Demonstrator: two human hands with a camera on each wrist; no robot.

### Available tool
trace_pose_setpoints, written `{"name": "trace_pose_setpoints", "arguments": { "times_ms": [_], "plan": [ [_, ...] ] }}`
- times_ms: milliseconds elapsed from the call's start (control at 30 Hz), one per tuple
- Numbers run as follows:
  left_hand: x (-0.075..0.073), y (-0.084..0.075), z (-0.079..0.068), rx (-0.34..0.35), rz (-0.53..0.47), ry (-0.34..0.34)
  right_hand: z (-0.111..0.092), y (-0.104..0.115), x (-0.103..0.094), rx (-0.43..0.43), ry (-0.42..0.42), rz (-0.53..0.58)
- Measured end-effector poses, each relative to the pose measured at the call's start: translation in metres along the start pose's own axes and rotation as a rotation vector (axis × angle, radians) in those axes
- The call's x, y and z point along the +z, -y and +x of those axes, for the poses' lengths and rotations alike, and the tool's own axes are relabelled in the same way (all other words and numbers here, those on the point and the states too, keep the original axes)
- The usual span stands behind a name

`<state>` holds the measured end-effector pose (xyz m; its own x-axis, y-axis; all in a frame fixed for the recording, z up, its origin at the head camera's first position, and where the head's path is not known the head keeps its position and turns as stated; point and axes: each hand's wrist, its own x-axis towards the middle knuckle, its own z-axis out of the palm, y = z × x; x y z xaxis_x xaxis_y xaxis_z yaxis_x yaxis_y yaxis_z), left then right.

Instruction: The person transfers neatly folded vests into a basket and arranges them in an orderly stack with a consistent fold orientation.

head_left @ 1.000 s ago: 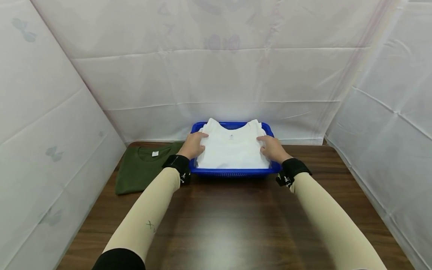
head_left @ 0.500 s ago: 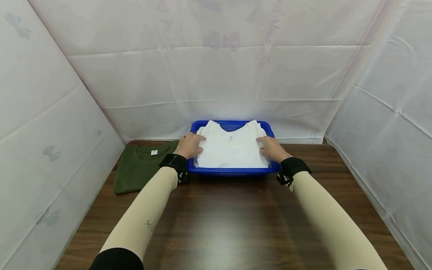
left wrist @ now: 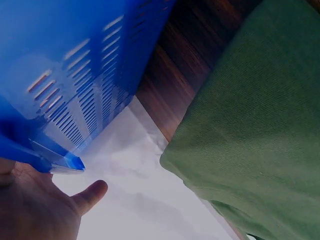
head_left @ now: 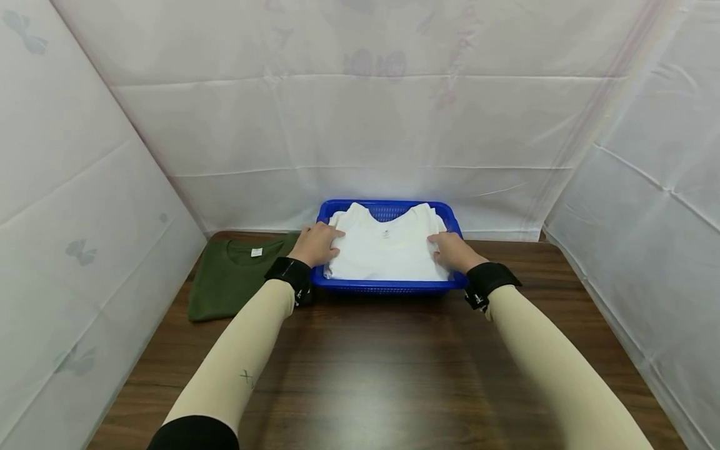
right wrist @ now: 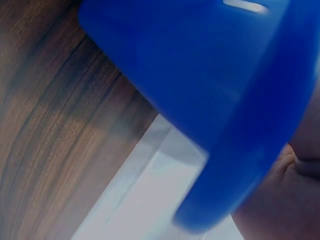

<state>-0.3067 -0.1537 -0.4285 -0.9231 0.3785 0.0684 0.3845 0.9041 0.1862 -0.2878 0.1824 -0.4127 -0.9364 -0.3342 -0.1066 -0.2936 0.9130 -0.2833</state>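
A folded white T-shirt [head_left: 387,253] lies in the blue plastic basket [head_left: 388,286], its neckline toward the back. My left hand [head_left: 318,244] reaches over the basket's left rim, its index finger and thumb resting at the shirt's left edge. In the left wrist view one finger of the left hand [left wrist: 50,205] sticks out straight, outside the basket wall [left wrist: 75,65]. On the other side my right hand [head_left: 452,251] touches the shirt's right edge with index finger and thumb. In the right wrist view the basket rim [right wrist: 260,115] hides that hand's fingers.
A folded dark green T-shirt [head_left: 239,281] with a white neck label lies left of the basket. Both rest on a brown wooden table [head_left: 371,369]. White sheets [head_left: 360,137] wall off the back and both sides.
The white T-shirt has settled slightly lower in the basket, its shoulders dropping at the back. My left hand has shifted a little to the left; the right hand has hardly moved.
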Motion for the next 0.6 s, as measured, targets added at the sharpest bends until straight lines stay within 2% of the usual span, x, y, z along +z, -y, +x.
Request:
{"name": "trace_pose_setpoints", "arguments": {
  "times_ms": [167,300,467,600],
  "plan": [
    [-0.003,0.000,0.000,0.005,0.004,-0.021,0.001,0.002,-0.002,-0.007,-0.009,-0.001],
    [-0.001,0.001,-0.001,0.034,-0.038,-0.060,0.003,0.000,-0.001,0.008,-0.004,0.006],
    [0.005,0.004,-0.006,0.071,-0.191,-0.117,0.001,-0.003,0.003,0.013,0.000,0.034],
    [0.006,0.010,-0.017,0.073,-0.350,-0.229,-0.005,-0.004,0.002,-0.056,-0.064,0.041]
  ]
}}
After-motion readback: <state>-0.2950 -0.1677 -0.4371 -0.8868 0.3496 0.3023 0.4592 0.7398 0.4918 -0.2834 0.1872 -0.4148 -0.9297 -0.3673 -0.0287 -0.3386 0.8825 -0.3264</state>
